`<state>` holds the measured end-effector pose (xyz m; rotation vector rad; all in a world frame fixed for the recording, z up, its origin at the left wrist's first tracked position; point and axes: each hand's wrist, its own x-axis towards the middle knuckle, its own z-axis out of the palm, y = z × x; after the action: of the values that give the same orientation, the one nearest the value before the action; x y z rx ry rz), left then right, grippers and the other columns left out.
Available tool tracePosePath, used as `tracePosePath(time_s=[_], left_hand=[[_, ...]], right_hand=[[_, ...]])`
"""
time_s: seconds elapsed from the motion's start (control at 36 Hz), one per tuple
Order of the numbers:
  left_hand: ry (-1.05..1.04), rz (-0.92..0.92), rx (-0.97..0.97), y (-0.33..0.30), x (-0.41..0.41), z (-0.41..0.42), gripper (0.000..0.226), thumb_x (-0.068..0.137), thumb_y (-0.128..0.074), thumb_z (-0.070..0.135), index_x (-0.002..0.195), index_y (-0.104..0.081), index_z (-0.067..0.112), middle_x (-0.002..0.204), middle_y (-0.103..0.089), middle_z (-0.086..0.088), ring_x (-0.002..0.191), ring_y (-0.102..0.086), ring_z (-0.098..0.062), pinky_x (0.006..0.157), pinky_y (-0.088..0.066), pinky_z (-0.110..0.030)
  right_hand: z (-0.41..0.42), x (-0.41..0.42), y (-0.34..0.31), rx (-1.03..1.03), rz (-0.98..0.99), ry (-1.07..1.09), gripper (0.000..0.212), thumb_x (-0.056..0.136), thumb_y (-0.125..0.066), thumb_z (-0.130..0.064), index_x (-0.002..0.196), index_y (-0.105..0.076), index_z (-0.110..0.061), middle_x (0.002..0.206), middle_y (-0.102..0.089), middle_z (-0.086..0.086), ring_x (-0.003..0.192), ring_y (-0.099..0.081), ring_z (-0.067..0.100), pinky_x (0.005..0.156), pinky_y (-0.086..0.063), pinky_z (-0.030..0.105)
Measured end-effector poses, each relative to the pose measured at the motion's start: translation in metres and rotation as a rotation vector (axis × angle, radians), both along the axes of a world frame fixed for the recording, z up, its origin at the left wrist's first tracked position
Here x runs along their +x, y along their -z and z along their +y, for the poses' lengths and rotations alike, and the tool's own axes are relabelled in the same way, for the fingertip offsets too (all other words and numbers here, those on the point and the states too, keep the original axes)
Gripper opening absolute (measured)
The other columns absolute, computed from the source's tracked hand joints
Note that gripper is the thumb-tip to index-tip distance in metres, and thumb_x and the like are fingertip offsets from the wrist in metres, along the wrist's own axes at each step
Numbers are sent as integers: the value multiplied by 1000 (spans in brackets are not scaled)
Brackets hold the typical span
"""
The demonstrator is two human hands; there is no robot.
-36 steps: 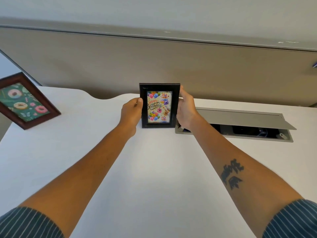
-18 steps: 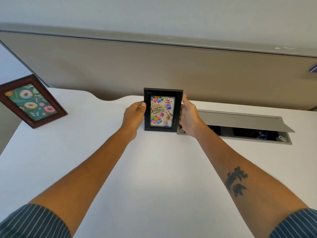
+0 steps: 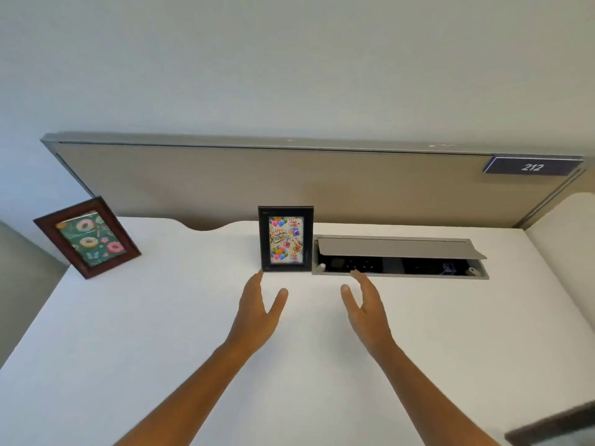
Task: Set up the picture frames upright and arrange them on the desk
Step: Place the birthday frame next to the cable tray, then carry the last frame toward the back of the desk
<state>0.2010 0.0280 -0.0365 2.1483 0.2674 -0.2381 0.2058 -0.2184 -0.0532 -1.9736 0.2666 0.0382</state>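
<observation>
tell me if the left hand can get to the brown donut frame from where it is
Probably yes: the left hand is open and holds nothing, and only bare desk lies between it and the brown donut frame standing far left.

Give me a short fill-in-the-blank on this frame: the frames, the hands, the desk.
1. The black-framed birthday picture stands ____ on the white desk.
2. The sign on the partition reads ____.
3. The brown wooden frame shows ____ on green.
4. The left hand and right hand hold ____.

Missing: upright; 212; doughnuts; nothing

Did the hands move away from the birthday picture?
Yes. Both hands, left hand and right hand, let go of the birthday picture and drew back toward the person; it stands alone beside the cable box.
</observation>
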Motion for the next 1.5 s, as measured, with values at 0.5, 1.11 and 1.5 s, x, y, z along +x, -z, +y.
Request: tracePosePath(time_s=[0.5,1.11,1.5], left_hand=[[645,-113,362,25,-193,-114,94,97,-28,78,164,17,30,170,31,13,152,38,-8,128,17,-39],[783,34,257,30,-225,-255,95,98,-40,72,167,8,28,174,20,13,157,27,-7,132,-7,-40],[601,108,-106,21,-183,-348,83,96,-43,76,165,-13,41,172,-17,22,155,-21,1,119,-18,-18]], right_hand=[[-119,-248,55,-336,-89,26,64,103,-73,-17,161,-48,-13,176,-30,-7,167,-16,14,134,-24,55],[-299,-342,57,-152,48,666,19,109,-59,-7,110,-76,-16,119,-71,10,115,-59,34,91,-43,14],[-372,-298,24,417,-4,641,62,107,-28,-67,134,-61,-22,120,-75,13,116,-68,36,101,-49,54]])
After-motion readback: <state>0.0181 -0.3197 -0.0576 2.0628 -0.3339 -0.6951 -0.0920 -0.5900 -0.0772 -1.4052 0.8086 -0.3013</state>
